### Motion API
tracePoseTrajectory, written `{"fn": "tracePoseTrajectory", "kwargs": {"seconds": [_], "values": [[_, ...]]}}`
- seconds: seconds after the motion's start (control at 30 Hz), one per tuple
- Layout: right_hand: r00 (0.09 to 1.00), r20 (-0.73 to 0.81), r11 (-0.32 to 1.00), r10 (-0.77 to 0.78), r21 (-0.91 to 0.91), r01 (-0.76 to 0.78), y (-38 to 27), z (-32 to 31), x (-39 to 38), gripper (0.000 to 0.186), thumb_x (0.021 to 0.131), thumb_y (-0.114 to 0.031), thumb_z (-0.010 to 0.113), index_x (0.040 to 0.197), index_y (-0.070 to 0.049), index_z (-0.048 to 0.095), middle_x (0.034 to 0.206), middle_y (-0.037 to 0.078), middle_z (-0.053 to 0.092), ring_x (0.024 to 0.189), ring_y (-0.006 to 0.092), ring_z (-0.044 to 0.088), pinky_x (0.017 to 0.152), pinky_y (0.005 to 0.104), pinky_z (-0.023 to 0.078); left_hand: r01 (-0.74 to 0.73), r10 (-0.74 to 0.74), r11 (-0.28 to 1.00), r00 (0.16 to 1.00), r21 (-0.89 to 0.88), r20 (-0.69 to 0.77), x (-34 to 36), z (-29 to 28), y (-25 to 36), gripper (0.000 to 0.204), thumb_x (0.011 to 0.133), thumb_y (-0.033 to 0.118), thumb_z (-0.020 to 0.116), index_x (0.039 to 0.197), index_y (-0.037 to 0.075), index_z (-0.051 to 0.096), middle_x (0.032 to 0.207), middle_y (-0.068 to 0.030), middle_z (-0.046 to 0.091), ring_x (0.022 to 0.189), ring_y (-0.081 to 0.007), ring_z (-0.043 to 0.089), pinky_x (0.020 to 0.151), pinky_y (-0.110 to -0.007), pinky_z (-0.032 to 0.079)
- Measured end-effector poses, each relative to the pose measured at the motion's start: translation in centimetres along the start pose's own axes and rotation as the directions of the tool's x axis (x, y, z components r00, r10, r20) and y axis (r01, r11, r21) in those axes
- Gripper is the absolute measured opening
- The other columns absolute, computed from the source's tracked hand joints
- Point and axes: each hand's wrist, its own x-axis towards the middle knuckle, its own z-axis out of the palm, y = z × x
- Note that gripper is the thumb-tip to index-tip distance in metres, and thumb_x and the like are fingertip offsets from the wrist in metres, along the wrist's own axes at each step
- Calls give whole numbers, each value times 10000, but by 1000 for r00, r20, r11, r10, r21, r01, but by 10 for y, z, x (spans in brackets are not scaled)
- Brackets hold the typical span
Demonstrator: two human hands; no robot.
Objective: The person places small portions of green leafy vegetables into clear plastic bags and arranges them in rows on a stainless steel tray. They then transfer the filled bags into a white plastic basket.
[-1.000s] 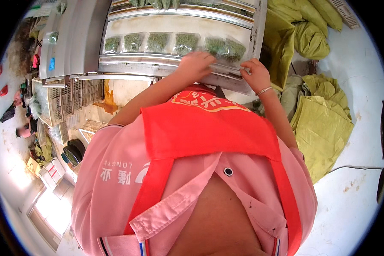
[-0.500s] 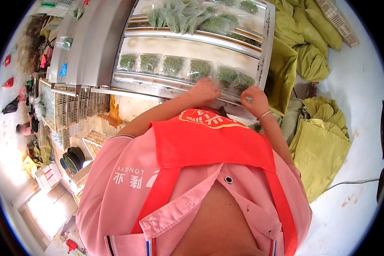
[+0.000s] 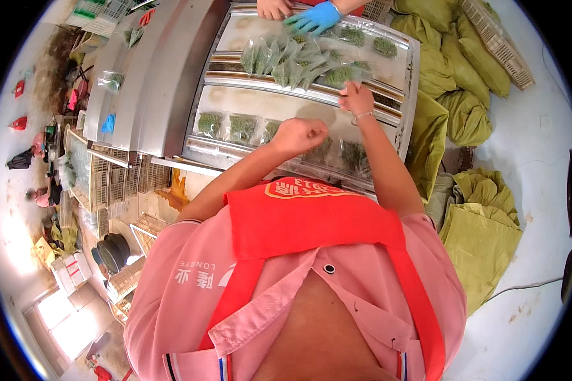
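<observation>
Your right hand (image 3: 357, 99) moved up to the bag pile's (image 3: 289, 62) right edge, fingers half-curled, grip unclear. Left hand (image 3: 304, 134), your side of the pile, curled, contents unclear. Pile: clear, green-filled, overlapping.

1. White light glares from the window (image 3: 67, 317) over on the left, its middle blown out.
2. The plastic bags (image 3: 299, 60) throw small glints; the metal housing (image 3: 152, 76) carries a soft sheen.
3. Faint shadow falls beside the yellow sacks (image 3: 467, 120).
4. Edges bend toward a black, blue-fringed rim; the far left looks soft.
</observation>
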Motion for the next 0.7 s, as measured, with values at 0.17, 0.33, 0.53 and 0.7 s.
{"fn": "tracePoseTrajectory", "kwargs": {"seconds": [0.17, 0.33, 0.53, 0.7], "values": [[879, 134, 681, -458, -583, 443, -21, -48, -44, 214, 847, -251, 539, 909, -65, 623, 810, 139, 631, 656, 305, 610, 616, 374, 491, 79, -230, 865, 940, -496, -253, 41, 20, -24, 214, 808, 185, 614, 979, 58, 634, 795, -73, 643, 662, -143, 591, 622, -275, 468], [921, 211, 698, -329, -602, 387, -28, -73, -69, 182, 822, -242, 554, 876, -88, 634, 769, 152, 620, 697, 346, 592, 637, 395, 475, 59, -80, 960, 995, -272, -66, 69, 26, -22, 237, 821, 161, 596, 1034, 58, 617, 820, -70, 644, 676, -123, 600, 618, -265, 475], [984, 93, 979, -154, -117, 164, -16, -79, -74, 189, 803, -94, 613, 956, 18, 619, 737, 70, 637, 633, 125, 624, 577, 230, 484, 45, -7, 797, 998, -602, 66, 63, 34, -8, 231, 848, 105, 593, 1058, 10, 592, 871, -50, 637, 686, -78, 587, 639, -225, 494], [998, 46, 999, -31, 14, 30, -20, -86, -77, 165, 825, -113, 596, 945, -2, 618, 727, 56, 624, 605, 125, 614, 571, 229, 489, 33, -119, 711, 990, -702, -74, 75, 34, -9, 132, 823, 106, 614, 907, 3, 620, 779, -23, 665, 588, -68, 575, 490, -212, 467]]}}
